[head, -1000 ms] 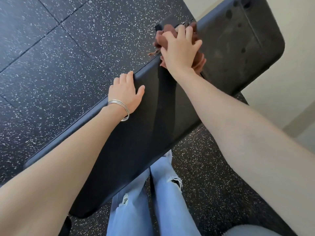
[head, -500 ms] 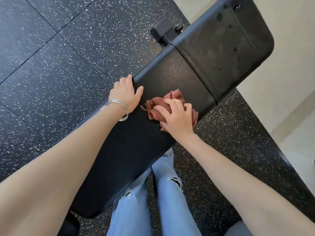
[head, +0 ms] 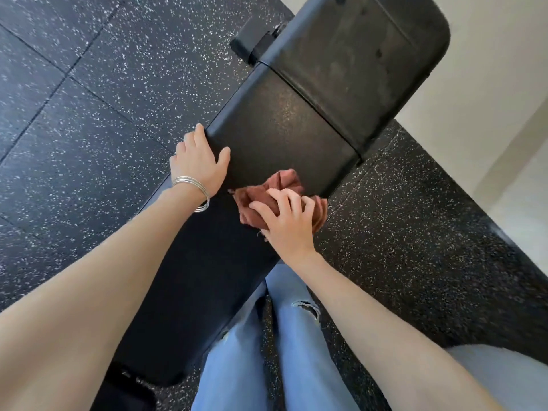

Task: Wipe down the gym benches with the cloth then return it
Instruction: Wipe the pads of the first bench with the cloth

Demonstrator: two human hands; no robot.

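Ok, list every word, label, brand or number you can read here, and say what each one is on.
No text in this view can be read.
Faint pale marks on the dark base part under the bench's near end: too blurred to read, and possibly not lettering.
The bench, cloth, bangles, jeans and floor show no print.

Bare forearms, silver bangles, faded ripped jeans.

Both forearms are uncovered, and a stack of thin silver bangles [head: 192, 188] sits loose on the wrist behind the left hand [head: 198, 164]. The legs are in light blue jeans [head: 299, 351], washed pale, with a frayed rip [head: 307, 307] across the right knee and white threads at a second tear [head: 223, 335] on the left leg. A pale grey edge of some upper garment [head: 504, 372] shows low on the right side.
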